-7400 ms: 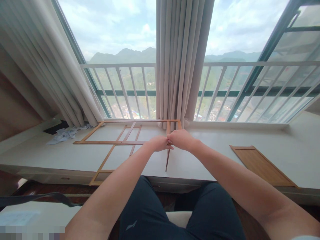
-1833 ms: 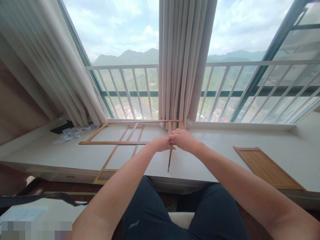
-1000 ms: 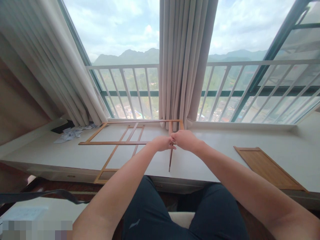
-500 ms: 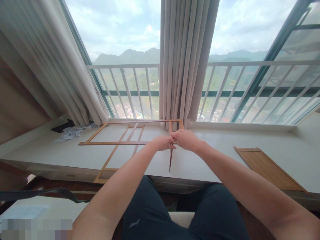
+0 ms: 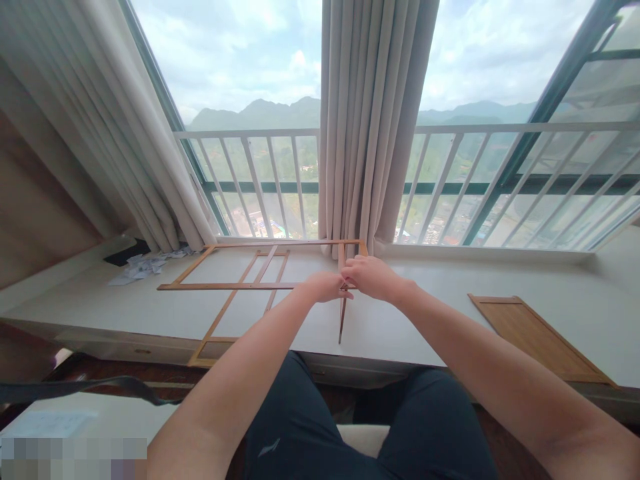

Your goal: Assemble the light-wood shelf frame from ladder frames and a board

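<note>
A long wooden frame (image 5: 235, 287) of thin brown bars is held up above the white window sill. My left hand (image 5: 324, 287) is closed around it near its right end, where a crosspiece meets the front bar. Right beside it, my right hand (image 5: 373, 277) is closed with its fingertips pinched at that same joint. Whatever lies between those fingertips is hidden. A narrow wooden bar (image 5: 341, 325) points from the joint toward me. Under the held frame, a second wooden frame (image 5: 225, 313) lies on the sill.
A flat wooden panel (image 5: 537, 337) lies on the right of the white sill (image 5: 415, 320). Crumpled white papers (image 5: 143, 267) sit at the back left. A grey curtain (image 5: 370, 133) hangs behind my hands, before a white railing (image 5: 465, 127). A dark strap (image 5: 90, 387) crosses the lower left.
My right hand's fingers have shifted very slightly at the joint. The frames and my left hand stay practically where they were.
</note>
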Motion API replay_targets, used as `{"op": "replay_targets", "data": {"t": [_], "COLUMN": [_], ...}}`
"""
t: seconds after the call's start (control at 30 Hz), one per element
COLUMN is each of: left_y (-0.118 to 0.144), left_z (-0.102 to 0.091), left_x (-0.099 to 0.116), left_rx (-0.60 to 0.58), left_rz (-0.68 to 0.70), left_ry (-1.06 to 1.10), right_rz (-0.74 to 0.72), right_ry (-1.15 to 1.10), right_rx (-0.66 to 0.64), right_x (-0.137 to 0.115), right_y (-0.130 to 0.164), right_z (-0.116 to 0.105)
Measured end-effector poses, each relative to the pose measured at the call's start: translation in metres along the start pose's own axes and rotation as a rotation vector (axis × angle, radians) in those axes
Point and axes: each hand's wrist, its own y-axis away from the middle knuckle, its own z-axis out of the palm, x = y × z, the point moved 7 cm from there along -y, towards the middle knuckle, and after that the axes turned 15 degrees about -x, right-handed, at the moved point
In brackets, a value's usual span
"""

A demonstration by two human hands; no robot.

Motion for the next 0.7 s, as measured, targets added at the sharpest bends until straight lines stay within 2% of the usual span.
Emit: {"op": "replay_targets", "data": {"t": [0.3,0.7], "left_y": [-0.0027,-0.0014], "left_z": [0.0036,0.0023], "left_x": [-0.0049,-0.0024], "left_rx": [-0.001,0.008], "left_rz": [-0.027,-0.019], "left_ry": [0.005,0.006], "right_rz": [-0.01,0.007], "right_ry": [-0.009,-0.007], "right_rx": [-0.013,0.032], "right_x": [0.0042,0.0052], "right_y": [0.0002,-0.0005], "right_z": [0.0018,0.0042]}}
